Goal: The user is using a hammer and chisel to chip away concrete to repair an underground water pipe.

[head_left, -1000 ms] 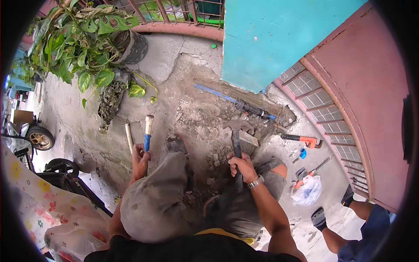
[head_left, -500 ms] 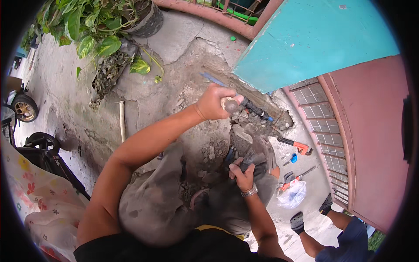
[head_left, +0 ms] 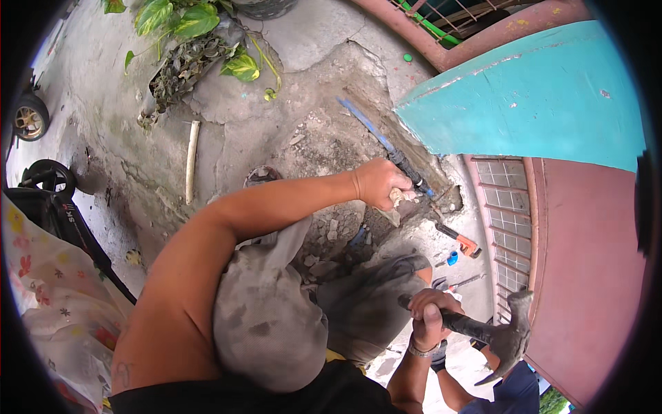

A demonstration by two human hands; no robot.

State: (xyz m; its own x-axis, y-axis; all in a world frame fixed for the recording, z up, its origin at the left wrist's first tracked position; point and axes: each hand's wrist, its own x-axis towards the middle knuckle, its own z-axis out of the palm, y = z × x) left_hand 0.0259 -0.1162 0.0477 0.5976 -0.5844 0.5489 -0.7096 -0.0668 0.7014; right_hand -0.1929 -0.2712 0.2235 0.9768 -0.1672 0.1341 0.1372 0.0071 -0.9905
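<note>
My right hand [head_left: 433,319] grips a claw hammer [head_left: 509,337] by its dark handle, held up at the lower right with the head outermost. Reaching across to the middle, my left hand [head_left: 379,183] is closed around something with a pale, lumpy end [head_left: 400,196]; the fingers cover the rest, so its kind is unclear. Right beside that hand runs a blue pipe [head_left: 364,119] with a black-wrapped section [head_left: 407,168], lying in a dug-out channel [head_left: 355,93] of broken concrete. Rubble [head_left: 338,224] lies below my left hand, beside my bent knee.
An orange-and-black pipe wrench [head_left: 458,239] and a blue fitting [head_left: 452,258] lie right of the channel. A teal wall corner [head_left: 524,96] juts in at upper right. Left are a pale stick [head_left: 192,162], a plant [head_left: 193,21] and a wheeled frame [head_left: 76,234]. Another person's leg [head_left: 455,390] is at lower right.
My right hand has swung out to the right and up, bringing the hammer into plain view. My left hand has shifted right and a little lower, and the head view has turned somewhat.
</note>
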